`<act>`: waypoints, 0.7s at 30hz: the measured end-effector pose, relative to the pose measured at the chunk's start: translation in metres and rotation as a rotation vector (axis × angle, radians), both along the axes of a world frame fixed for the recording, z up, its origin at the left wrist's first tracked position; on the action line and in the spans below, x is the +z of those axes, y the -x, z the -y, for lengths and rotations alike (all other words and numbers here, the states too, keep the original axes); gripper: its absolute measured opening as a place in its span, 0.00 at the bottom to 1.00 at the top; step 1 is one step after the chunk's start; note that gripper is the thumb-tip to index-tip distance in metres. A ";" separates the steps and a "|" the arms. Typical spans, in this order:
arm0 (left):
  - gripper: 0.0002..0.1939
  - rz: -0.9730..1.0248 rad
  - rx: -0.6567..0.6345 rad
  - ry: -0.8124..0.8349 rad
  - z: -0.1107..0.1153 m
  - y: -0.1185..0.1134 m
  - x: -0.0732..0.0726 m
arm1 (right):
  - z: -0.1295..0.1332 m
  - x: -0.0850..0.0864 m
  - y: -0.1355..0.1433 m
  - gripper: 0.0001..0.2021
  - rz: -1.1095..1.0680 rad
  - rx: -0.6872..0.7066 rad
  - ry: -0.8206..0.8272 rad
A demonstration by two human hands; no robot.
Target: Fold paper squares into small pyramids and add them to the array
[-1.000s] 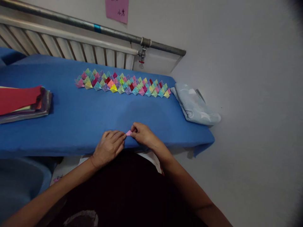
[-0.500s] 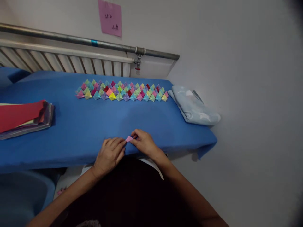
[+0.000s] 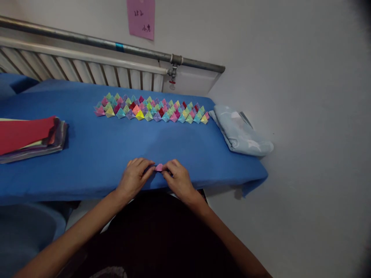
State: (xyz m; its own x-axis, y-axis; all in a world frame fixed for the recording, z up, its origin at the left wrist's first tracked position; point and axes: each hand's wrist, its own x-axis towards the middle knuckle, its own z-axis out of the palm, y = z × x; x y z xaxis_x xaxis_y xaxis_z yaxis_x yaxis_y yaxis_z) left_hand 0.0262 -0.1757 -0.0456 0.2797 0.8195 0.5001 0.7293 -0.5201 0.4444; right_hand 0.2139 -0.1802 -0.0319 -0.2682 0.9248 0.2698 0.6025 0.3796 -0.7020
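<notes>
A small piece of folded pink paper (image 3: 159, 167) is pinched between my two hands, just above the near part of the blue cloth. My left hand (image 3: 135, 175) grips its left end with thumb and fingertips. On the opposite end, the fingers of my right hand (image 3: 179, 179) are closed. The fingertips cover both ends of the paper. Farther back on the cloth stand rows of folded paper pieces (image 3: 148, 116) in pink, yellow, green, blue, purple and red, set close together with their points up.
The blue cloth (image 3: 95, 154) covers the table. At the left lies a stack of coloured paper (image 3: 26, 133), red on top. A folded pale blue cloth (image 3: 240, 133) rests at the right end by the wall. Behind are a radiator (image 3: 81, 69) and a metal pipe (image 3: 87, 40).
The pink paper has gone from a flat triangle to a more rounded, opened shape. My left fingers have shifted, thumb now apart from the palm. The view has tilted slightly.
</notes>
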 end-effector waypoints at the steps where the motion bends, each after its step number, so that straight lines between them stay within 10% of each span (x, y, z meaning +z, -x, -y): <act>1: 0.11 -0.002 -0.005 0.015 -0.002 -0.002 0.000 | 0.001 0.000 0.000 0.08 0.005 0.013 -0.007; 21: 0.13 -0.007 -0.124 0.054 -0.002 -0.004 -0.003 | -0.001 -0.001 -0.001 0.06 -0.085 0.051 -0.030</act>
